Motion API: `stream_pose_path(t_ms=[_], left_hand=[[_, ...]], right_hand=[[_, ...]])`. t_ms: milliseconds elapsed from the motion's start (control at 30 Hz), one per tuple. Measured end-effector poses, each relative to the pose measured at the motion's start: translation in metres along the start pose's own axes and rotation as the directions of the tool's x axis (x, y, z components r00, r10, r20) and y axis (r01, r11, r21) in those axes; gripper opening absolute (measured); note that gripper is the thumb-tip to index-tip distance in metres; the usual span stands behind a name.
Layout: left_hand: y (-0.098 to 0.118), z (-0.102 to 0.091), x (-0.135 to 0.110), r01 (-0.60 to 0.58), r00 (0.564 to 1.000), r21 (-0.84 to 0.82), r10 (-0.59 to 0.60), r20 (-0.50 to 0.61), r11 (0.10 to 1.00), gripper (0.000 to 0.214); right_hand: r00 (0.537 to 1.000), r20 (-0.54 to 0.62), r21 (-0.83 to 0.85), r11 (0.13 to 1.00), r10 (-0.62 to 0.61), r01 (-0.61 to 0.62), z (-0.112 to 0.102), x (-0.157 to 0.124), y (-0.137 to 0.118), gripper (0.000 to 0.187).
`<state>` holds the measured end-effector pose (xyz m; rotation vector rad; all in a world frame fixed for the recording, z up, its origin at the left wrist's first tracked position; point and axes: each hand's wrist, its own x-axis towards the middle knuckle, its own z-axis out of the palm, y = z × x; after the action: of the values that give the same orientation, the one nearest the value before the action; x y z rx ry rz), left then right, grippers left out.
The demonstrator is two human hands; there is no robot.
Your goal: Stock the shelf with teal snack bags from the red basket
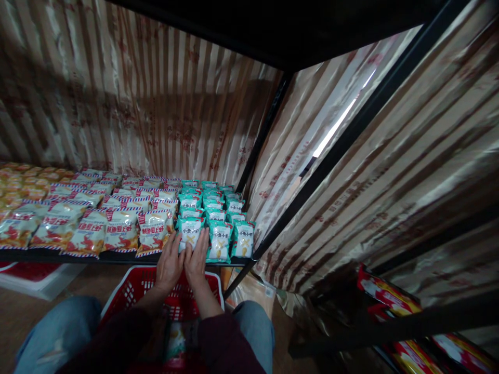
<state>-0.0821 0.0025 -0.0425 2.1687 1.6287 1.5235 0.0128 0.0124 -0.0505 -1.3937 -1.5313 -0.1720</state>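
Both my hands rest on the front teal snack packet (189, 232) at the shelf's front edge. My left hand (170, 261) lies against its left side, fingers together and stretched up. My right hand (196, 258) lies flat over its lower front, fingers stretched out. More teal packets (219, 240) stand in rows beside and behind it. White and red shrimp-print packets (120, 228) fill the shelf to the left. A red plastic basket (144, 283) sits below my hands, between my knees in blue jeans.
The black shelf frame (273, 228) runs diagonally at the right, with striped shiny curtain cloth behind and beside it. Red and yellow packets (385, 296) lie on a lower rack at the right. A white and red tray (31, 278) sits on the floor at the left.
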Motion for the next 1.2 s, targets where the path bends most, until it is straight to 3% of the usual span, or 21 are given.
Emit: stream_pose_path(t_ms=[300,600,833,1067,1200], left_hand=[[-0.002,0.007,-0.002,0.000,1.000,0.021,0.000,-0.023,1.000,0.047],[-0.002,0.005,-0.011,-0.037,0.998,-0.002,0.037,-0.058,0.999,0.051],[-0.005,0.007,-0.006,-0.029,1.000,0.015,0.029,-0.006,0.999,0.046],[-0.003,0.001,-0.011,-0.083,0.994,0.063,0.087,-0.070,0.995,0.050],[-0.001,-0.001,-0.016,-0.107,0.993,0.058,0.109,-0.043,0.993,0.049]], right_hand=[[0.998,0.031,0.001,0.999,-0.047,0.047,-0.003,-0.003,0.004,0.059],[0.994,0.084,-0.014,0.997,-0.074,0.075,-0.019,-0.008,-0.008,0.057],[0.990,0.132,-0.001,0.999,-0.043,0.043,-0.014,-0.003,-0.002,0.054],[0.989,0.136,-0.011,0.998,-0.056,0.058,-0.015,-0.009,-0.003,0.057],[0.989,0.122,-0.016,0.996,-0.085,0.088,-0.018,-0.012,-0.004,0.059]])
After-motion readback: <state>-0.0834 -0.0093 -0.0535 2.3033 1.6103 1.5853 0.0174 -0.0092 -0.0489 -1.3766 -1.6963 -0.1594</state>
